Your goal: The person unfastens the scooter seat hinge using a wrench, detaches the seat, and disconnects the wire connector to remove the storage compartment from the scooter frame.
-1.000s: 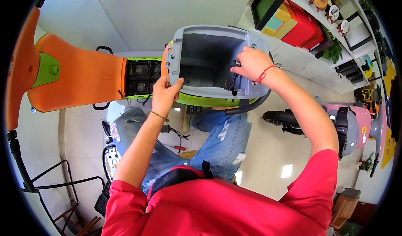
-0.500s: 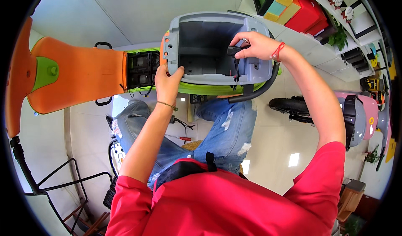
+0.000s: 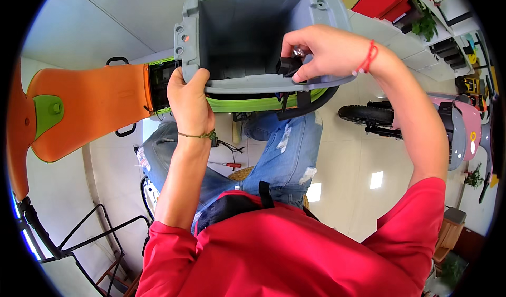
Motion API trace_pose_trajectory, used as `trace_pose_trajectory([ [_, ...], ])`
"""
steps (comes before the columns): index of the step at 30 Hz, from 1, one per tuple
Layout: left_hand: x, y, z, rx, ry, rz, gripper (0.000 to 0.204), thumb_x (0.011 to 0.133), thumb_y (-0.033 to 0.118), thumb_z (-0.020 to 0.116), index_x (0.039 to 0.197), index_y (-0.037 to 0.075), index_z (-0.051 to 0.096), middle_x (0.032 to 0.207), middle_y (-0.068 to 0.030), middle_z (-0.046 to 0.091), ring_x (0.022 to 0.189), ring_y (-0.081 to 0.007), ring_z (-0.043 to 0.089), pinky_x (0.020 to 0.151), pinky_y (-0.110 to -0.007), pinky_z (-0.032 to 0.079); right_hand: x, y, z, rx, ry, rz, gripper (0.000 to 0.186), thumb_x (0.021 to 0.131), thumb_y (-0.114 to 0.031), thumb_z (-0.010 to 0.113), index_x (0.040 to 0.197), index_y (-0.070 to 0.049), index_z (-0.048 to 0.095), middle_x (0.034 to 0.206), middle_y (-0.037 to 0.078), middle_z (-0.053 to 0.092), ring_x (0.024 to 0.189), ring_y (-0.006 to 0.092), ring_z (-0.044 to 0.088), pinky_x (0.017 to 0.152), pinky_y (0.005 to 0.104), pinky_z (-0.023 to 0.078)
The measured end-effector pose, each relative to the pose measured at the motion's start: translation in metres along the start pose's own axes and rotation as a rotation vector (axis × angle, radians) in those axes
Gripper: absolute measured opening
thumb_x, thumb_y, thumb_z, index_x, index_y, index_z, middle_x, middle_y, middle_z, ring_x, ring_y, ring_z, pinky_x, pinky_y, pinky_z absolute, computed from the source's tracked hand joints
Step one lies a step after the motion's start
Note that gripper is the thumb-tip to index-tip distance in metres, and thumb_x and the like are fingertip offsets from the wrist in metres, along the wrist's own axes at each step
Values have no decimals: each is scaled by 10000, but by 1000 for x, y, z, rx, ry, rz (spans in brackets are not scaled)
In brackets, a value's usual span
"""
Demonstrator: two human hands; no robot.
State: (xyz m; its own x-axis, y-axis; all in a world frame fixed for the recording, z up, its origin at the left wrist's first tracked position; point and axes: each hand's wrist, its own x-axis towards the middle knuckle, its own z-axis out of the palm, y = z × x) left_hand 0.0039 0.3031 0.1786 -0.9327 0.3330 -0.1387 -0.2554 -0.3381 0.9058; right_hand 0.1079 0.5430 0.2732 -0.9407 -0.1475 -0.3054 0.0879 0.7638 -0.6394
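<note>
A grey storage box (image 3: 247, 84) is raised and tilted above the orange and green scooter (image 3: 89, 94). My left hand (image 3: 190, 99) is closed on the box's near left corner, thumb over the rim. Above the near right part of the rim, my right hand (image 3: 334, 51) pinches a blocky black plug (image 3: 288, 66). A black cable (image 3: 284, 102) hangs below the rim at that side. The green tail rim (image 3: 237, 105) shows under the box. Its dark interior is mostly in shadow, and the fingertips under the left corner are hidden.
A curved black bar (image 3: 311, 105) runs round the scooter's rear right. A red screwdriver (image 3: 232, 165) lies on the floor near my legs, by a black cable bundle (image 3: 229, 146). A pink scooter (image 3: 464, 131) stands at right, and a black metal frame (image 3: 100, 228) at lower left.
The grey box has risen off the scooter and shifted up and left, tilting toward me. My left hand moved left with it. My right hand keeps the black plug at the rim.
</note>
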Motion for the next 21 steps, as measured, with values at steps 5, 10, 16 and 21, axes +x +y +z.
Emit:
trace_pose_trajectory([
  [5, -28, 2, -7, 118, 10, 42, 220, 816, -45, 583, 1036, -35, 598, 921, -31, 627, 803, -88, 554, 748, -235, 444, -23, -28, 12, -168, 62, 96, 317, 808, -210, 715, 1059, -19, 683, 891, 151, 702, 838, 299, 676, 762, 376, 520],
  [10, -50, -17, -26, 183, -15, 114, 362, 832, -37, 587, 1194, -47, 564, 996, -28, 626, 855, -85, 549, 794, -226, 434, -43, -31, 37, -270, 237, 16, 220, 797, -168, 695, 954, -14, 692, 764, 171, 685, 718, 349, 658, 683, 417, 519],
  [16, -47, -16, -28, 211, -32, 146, 355, 844, -48, 569, 1199, -48, 551, 1034, -52, 633, 898, -101, 566, 844, -240, 441, -49, -38, 34, -119, 199, 201, 215, 800, -185, 693, 920, -8, 701, 746, 187, 671, 721, 357, 655, 682, 430, 512],
  [21, -37, -14, -24, 214, -61, 137, 368, 831, -29, 587, 1198, -43, 565, 1014, -27, 630, 894, -79, 551, 826, -218, 434, -30, -42, 19, -225, 69, 233, 189, 843, -189, 664, 916, -20, 708, 757, 176, 660, 736, 347, 641, 710, 407, 510],
])
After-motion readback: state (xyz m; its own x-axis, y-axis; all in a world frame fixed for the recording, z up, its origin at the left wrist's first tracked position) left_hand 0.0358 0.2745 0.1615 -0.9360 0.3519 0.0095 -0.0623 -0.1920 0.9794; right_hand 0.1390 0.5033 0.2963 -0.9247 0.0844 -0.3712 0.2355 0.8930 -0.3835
